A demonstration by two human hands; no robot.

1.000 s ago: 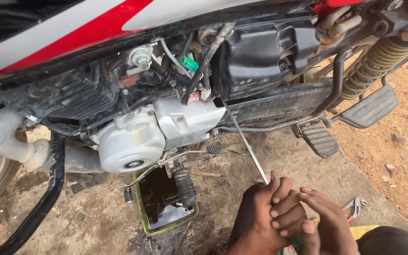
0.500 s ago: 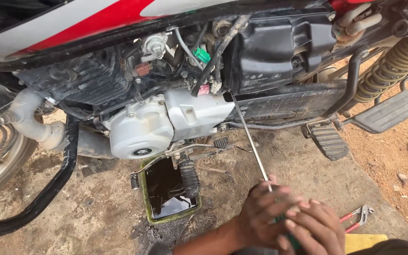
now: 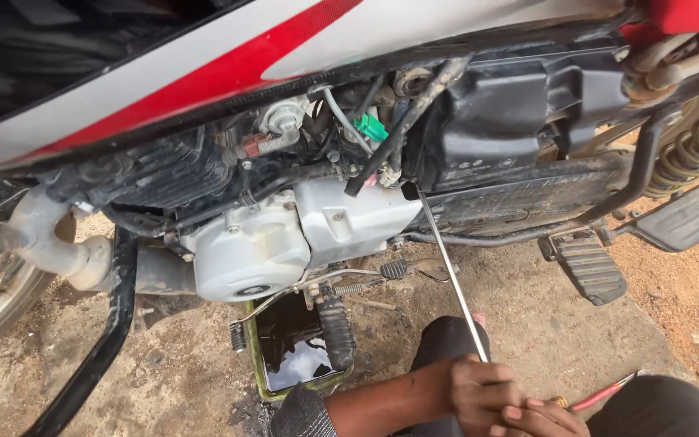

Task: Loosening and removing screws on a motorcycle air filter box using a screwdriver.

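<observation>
Long thin steel rod (image 3: 451,275) ran from silver engine casing (image 3: 301,235) down into left hand (image 3: 483,396), clenched round it. Right hand (image 3: 548,419) overlapped, grasp unclear, cut off by frame edge. Green oil tray (image 3: 262,374) below. Hands sat lower than before.

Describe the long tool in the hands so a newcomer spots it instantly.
Start at the silver engine cover under the motorcycle. Right of it, a thin metal rod slants from the engine down into the clasped hands, left hand uppermost. It is the only straight, bright, bare shaft there.
</observation>
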